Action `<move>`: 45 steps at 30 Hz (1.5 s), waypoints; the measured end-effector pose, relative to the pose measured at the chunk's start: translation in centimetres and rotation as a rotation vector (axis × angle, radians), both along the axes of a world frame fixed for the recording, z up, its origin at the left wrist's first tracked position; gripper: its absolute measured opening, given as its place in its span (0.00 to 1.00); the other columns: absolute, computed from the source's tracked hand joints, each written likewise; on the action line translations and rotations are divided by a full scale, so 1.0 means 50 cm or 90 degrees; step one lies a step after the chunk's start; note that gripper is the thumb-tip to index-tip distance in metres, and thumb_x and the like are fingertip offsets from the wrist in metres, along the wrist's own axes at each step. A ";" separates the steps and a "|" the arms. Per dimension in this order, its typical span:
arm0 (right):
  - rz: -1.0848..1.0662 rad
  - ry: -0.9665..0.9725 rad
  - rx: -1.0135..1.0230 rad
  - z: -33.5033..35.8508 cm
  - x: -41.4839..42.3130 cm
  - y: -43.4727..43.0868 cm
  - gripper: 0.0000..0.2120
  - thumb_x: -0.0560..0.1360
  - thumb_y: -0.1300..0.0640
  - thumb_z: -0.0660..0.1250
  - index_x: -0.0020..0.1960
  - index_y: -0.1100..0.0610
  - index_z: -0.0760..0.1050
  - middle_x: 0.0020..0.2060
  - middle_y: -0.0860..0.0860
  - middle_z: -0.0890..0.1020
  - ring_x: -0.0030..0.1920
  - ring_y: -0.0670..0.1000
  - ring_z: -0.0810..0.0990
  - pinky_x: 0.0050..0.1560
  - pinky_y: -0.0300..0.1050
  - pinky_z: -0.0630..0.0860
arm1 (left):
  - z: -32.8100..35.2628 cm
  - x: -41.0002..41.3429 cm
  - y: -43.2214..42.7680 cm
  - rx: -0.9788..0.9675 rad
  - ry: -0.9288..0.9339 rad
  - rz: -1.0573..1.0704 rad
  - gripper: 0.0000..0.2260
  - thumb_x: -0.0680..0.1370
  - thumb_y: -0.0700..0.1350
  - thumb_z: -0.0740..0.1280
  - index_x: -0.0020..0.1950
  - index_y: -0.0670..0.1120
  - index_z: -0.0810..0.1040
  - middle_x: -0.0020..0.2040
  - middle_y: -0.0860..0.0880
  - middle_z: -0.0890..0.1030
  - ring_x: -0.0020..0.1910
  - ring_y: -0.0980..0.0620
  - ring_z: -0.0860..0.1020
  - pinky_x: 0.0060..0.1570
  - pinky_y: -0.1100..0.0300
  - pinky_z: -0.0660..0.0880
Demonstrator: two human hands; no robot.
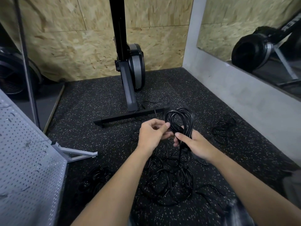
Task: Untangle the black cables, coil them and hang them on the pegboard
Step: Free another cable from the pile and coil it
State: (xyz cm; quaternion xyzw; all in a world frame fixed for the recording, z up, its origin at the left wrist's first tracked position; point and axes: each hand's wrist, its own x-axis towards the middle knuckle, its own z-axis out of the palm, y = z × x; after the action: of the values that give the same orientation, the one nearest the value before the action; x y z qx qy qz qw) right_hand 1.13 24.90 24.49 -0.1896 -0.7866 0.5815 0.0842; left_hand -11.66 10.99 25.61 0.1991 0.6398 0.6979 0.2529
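**Black cable coil held in both hands above the tangle**

We see both hands meet in the middle of the view, raised above the speckled rubber floor [97, 98]. The right hand [195, 144] grips a coil of black cable [179, 116] at its neck, with the thumb laid across the gathered strands and the fingers [176, 144] wrapped round behind them. The loops stand upright above that grip. The left hand [151, 136] is just beside it, its fingers curled, and thumb and forefinger pinch the cable at the base of the loops.

From the right hand a strand drops straight down into a loose tangle of black cables [169, 185] lying on the floor between the forearms. We also make out a smaller bundle [96, 178] on the floor to the left and another bundle [224, 128] to the right, near the grey wall.

The grey pegboard [27, 160] stands at the left edge on a metal foot. An upright black exercise machine [130, 62] rests on its crossbar against the chipboard wall [65, 38] ahead.
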 end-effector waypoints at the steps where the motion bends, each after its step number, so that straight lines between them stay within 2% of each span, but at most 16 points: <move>1: -0.011 0.001 0.008 -0.003 0.003 -0.003 0.10 0.85 0.53 0.65 0.51 0.58 0.81 0.43 0.52 0.86 0.49 0.54 0.86 0.59 0.57 0.80 | 0.001 0.001 -0.001 -0.008 0.021 -0.016 0.06 0.80 0.40 0.74 0.50 0.37 0.82 0.43 0.43 0.83 0.42 0.44 0.88 0.42 0.57 0.84; 4: -0.072 0.017 -0.037 0.011 0.016 -0.009 0.12 0.84 0.56 0.65 0.47 0.63 0.80 0.41 0.56 0.86 0.47 0.57 0.86 0.55 0.53 0.80 | -0.002 -0.005 0.001 -0.064 0.028 -0.101 0.06 0.83 0.45 0.68 0.54 0.42 0.80 0.51 0.46 0.82 0.46 0.51 0.85 0.48 0.52 0.83; 6: -0.111 0.049 -0.122 0.026 0.029 -0.008 0.13 0.84 0.56 0.65 0.49 0.65 0.80 0.42 0.60 0.85 0.48 0.62 0.86 0.57 0.54 0.82 | -0.010 -0.011 -0.001 -0.171 0.066 -0.219 0.05 0.84 0.44 0.64 0.57 0.48 0.78 0.56 0.49 0.83 0.50 0.54 0.82 0.52 0.51 0.79; 9: -0.133 0.113 -0.271 0.039 0.039 -0.010 0.10 0.84 0.58 0.65 0.50 0.64 0.79 0.41 0.59 0.83 0.45 0.60 0.83 0.58 0.59 0.80 | -0.040 0.001 -0.004 -0.317 0.218 -0.458 0.13 0.79 0.39 0.67 0.62 0.52 0.78 0.60 0.53 0.82 0.53 0.57 0.80 0.56 0.59 0.76; 11: -0.125 0.142 -0.310 0.045 0.041 -0.007 0.07 0.84 0.59 0.64 0.54 0.64 0.77 0.42 0.57 0.81 0.44 0.58 0.82 0.58 0.59 0.81 | -0.059 0.018 0.002 -0.355 0.269 -0.526 0.17 0.77 0.41 0.70 0.63 0.57 0.79 0.61 0.55 0.81 0.55 0.55 0.81 0.60 0.59 0.76; 13: -0.115 0.156 -0.330 0.051 0.043 -0.003 0.07 0.84 0.60 0.64 0.55 0.64 0.76 0.43 0.56 0.80 0.44 0.56 0.82 0.61 0.59 0.82 | -0.075 0.030 0.005 -0.376 0.282 -0.543 0.13 0.79 0.43 0.73 0.61 0.56 0.81 0.60 0.56 0.82 0.52 0.58 0.81 0.58 0.63 0.74; 18: -0.128 0.176 -0.344 0.054 0.059 0.018 0.06 0.83 0.59 0.66 0.52 0.62 0.77 0.42 0.55 0.80 0.43 0.54 0.81 0.63 0.60 0.80 | -0.101 0.021 -0.007 -0.448 0.326 -0.495 0.03 0.81 0.46 0.72 0.52 0.54 0.82 0.53 0.56 0.84 0.56 0.54 0.81 0.63 0.59 0.73; 22: -0.213 0.100 -0.211 0.038 0.064 0.043 0.08 0.83 0.54 0.68 0.50 0.59 0.77 0.39 0.54 0.80 0.40 0.54 0.84 0.65 0.66 0.78 | -0.100 -0.003 -0.026 -0.471 0.367 -0.394 0.02 0.83 0.45 0.70 0.52 0.53 0.82 0.50 0.54 0.84 0.52 0.52 0.82 0.53 0.56 0.77; 26: -0.273 -0.022 0.020 0.031 0.068 0.056 0.06 0.84 0.50 0.65 0.54 0.53 0.74 0.47 0.54 0.82 0.38 0.50 0.87 0.52 0.50 0.82 | -0.071 -0.005 -0.028 -0.393 0.502 -0.291 0.05 0.83 0.45 0.69 0.57 0.47 0.83 0.53 0.53 0.83 0.53 0.53 0.80 0.60 0.54 0.76; 29: -0.203 -0.087 0.086 0.020 0.070 0.057 0.13 0.83 0.45 0.65 0.65 0.48 0.73 0.57 0.48 0.83 0.48 0.52 0.87 0.60 0.54 0.79 | -0.037 0.004 -0.028 -0.302 0.596 -0.233 0.06 0.83 0.46 0.69 0.57 0.46 0.84 0.51 0.53 0.81 0.51 0.54 0.78 0.57 0.60 0.74; 32: -0.169 -0.112 0.129 0.012 0.065 0.052 0.17 0.83 0.44 0.65 0.69 0.46 0.73 0.64 0.45 0.80 0.63 0.52 0.80 0.69 0.55 0.73 | -0.008 0.007 -0.036 -0.228 0.655 -0.183 0.06 0.82 0.46 0.70 0.55 0.45 0.85 0.49 0.54 0.80 0.49 0.57 0.77 0.53 0.66 0.72; 35: -0.159 -0.102 0.137 0.014 0.058 0.040 0.16 0.84 0.45 0.64 0.70 0.47 0.72 0.63 0.44 0.79 0.52 0.45 0.82 0.53 0.40 0.77 | 0.009 0.004 -0.042 -0.171 0.691 -0.148 0.06 0.82 0.45 0.71 0.54 0.45 0.85 0.48 0.53 0.80 0.48 0.56 0.78 0.52 0.63 0.75; 36: -0.161 -0.096 0.125 0.013 0.055 0.037 0.15 0.83 0.45 0.65 0.69 0.46 0.72 0.62 0.43 0.79 0.48 0.46 0.83 0.49 0.41 0.80 | 0.014 0.003 -0.043 -0.155 0.705 -0.137 0.06 0.82 0.45 0.71 0.54 0.44 0.85 0.48 0.53 0.80 0.47 0.55 0.78 0.51 0.60 0.76; 39: -0.161 -0.086 0.113 0.013 0.050 0.028 0.13 0.82 0.41 0.64 0.65 0.43 0.72 0.56 0.43 0.82 0.45 0.51 0.86 0.50 0.56 0.85 | 0.026 0.001 -0.043 -0.126 0.744 -0.106 0.06 0.82 0.44 0.70 0.55 0.42 0.84 0.48 0.50 0.79 0.45 0.53 0.79 0.48 0.55 0.77; 42: -0.101 -0.081 0.143 0.024 0.055 0.014 0.14 0.83 0.40 0.61 0.68 0.40 0.71 0.46 0.40 0.80 0.40 0.42 0.77 0.45 0.45 0.77 | 0.037 -0.004 -0.041 -0.105 0.751 -0.098 0.06 0.81 0.44 0.72 0.54 0.43 0.84 0.48 0.51 0.79 0.45 0.53 0.79 0.48 0.56 0.77; 45: -0.030 -0.107 0.114 0.025 0.055 0.002 0.18 0.83 0.36 0.59 0.71 0.38 0.69 0.47 0.38 0.79 0.40 0.37 0.73 0.40 0.38 0.67 | 0.046 -0.009 -0.042 -0.078 0.719 -0.092 0.06 0.78 0.44 0.76 0.51 0.44 0.83 0.47 0.53 0.79 0.44 0.56 0.78 0.46 0.65 0.73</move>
State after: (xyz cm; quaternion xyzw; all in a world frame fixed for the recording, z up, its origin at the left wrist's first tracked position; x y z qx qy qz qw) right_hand 3.88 25.01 25.73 -0.2479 -0.8352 0.4885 0.0484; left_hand -12.10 8.90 27.92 0.5696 0.6996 0.4257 -0.0702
